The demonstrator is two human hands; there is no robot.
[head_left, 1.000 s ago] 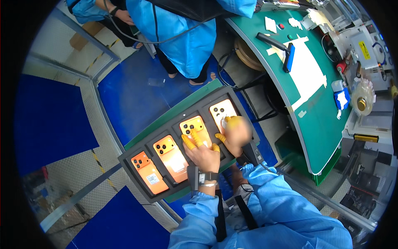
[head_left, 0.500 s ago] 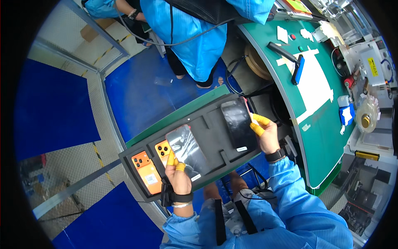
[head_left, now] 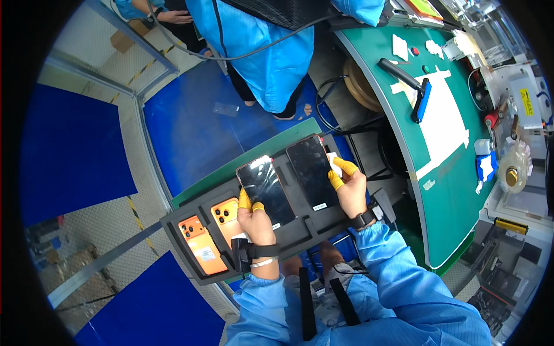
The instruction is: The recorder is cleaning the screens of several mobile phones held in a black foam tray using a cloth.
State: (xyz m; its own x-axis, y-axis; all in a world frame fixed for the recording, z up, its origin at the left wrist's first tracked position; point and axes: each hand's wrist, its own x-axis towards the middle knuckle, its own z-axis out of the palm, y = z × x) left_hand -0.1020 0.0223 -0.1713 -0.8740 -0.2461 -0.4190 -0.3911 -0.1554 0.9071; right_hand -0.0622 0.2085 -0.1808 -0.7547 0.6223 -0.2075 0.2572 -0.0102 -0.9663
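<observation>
Hands gripping screen-up phones on black tray [head_left: 190, 222]: left hand [head_left: 257, 222] at seven o'clock of one phone [head_left: 266, 186], right hand [head_left: 351, 190] at three o'clock of the other phone [head_left: 311, 165].

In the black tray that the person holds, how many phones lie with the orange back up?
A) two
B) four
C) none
A: two orange-backed phones lie at the left end of the black tray, while the two phones by the left hand and the right hand show dark glossy screens.

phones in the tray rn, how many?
4: two orange phones back up at the tray's left; two screen up, under left hand and right hand.
</observation>
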